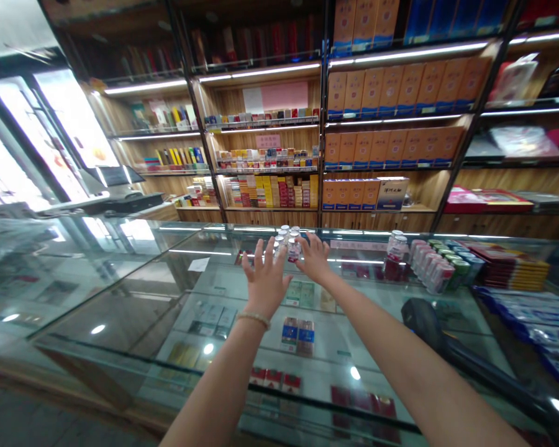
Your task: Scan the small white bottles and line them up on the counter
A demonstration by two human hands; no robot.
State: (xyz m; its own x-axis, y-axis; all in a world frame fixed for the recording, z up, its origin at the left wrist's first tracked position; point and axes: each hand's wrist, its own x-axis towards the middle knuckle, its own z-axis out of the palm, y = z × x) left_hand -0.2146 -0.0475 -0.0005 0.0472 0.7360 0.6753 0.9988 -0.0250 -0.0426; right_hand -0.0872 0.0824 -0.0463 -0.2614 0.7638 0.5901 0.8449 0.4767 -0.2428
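Observation:
Several small clear containers with white lids [293, 249] stand grouped on the glass counter [168, 304], between and just beyond my two hands. My left hand [264, 279], with a beaded bracelet at its wrist, is spread at the near left side of the group and partly covers it. At the right side of the group, my right hand [314, 257] has its fingers apart and bent toward the containers. Whether any fingertip touches them cannot be made out. Neither hand holds anything.
More lidded containers [395, 248] stand farther right, beside rows of pink, green and blue packs [431, 266]. A black handheld device [422, 316] is at the right. Boxed goods fill the shelves [382, 118] behind. A monitor [114, 177] stands back left.

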